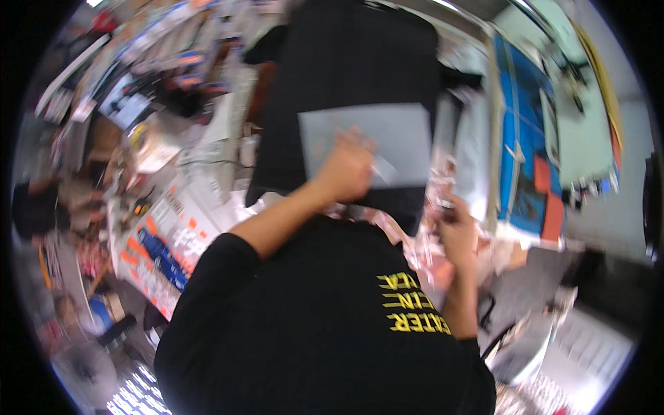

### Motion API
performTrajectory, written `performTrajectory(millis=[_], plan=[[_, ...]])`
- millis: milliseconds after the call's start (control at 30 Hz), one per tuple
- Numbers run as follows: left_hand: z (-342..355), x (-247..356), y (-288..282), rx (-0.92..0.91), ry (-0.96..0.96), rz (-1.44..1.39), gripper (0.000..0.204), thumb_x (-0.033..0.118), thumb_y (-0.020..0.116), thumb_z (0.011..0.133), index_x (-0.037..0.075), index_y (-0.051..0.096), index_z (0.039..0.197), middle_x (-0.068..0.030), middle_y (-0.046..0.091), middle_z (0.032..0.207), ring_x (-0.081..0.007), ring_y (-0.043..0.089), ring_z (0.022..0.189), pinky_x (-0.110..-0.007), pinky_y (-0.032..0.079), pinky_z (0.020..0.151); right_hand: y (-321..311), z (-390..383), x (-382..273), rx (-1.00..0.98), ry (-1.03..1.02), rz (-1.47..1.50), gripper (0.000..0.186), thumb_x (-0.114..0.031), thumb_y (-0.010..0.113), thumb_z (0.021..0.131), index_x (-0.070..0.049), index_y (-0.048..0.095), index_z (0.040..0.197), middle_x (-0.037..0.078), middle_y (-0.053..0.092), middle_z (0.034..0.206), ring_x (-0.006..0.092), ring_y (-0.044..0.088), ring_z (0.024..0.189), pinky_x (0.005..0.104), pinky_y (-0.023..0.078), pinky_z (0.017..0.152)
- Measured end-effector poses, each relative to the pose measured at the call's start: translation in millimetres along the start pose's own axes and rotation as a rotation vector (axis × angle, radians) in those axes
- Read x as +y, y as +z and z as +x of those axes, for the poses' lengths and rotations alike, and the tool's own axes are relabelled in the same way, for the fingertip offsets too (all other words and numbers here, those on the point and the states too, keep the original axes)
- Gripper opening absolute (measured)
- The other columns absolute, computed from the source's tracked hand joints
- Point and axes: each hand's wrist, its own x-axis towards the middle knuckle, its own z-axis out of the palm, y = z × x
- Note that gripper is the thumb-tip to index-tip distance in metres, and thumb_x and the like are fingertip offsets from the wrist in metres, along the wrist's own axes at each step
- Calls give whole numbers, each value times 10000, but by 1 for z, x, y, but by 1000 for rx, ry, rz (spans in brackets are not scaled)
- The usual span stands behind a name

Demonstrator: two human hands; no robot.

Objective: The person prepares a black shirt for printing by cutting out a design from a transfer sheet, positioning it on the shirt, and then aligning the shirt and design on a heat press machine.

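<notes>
A black T-shirt-like garment [360, 62] lies spread flat in front of me, its sleeve-like flaps hanging at both sides. On its near half rests a pale translucent sheet [408, 131], roughly rectangular. My left hand [347, 168] is over the middle of this sheet, its fingers bent but smeared by motion. A small whitish glossy patch shows on the sheet just right of that hand. Off the garment's near right corner, my right hand [458, 232] is closed, with a small dark and silvery thing at its fingertips, too blurred to name.
Left stands a white carton [169, 238] with orange and blue print, near a tape roll [140, 138] and cluttered shelves. Crinkled pinkish clear plastic [394, 225] lies along the near edge. On the right are a blue panel [519, 131] with orange-red pieces and a pale green surface [588, 104].
</notes>
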Motion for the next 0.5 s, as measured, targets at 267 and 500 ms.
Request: performTrajectory(millis=[267, 500], plan=[[-7, 86, 57, -250, 374, -381, 237, 189, 683, 788, 28, 661, 960, -160, 581, 1234, -416, 460, 1259, -570, 346, 1052, -284, 39, -119, 926, -389, -378, 432, -113, 485, 985, -152, 507, 1415, 51, 707, 1018, 113, 599, 630, 245, 420, 463], [-28, 92, 31, 87, 176, -795, 91, 95, 717, 820, 74, 656, 885, -103, 595, 932, -300, 595, 833, -410, 489, 730, -507, 162, -125, 701, 87, -1234, 457, -208, 522, 955, -62, 501, 1387, 165, 697, 1073, 236, 645, 848, 325, 502, 736]])
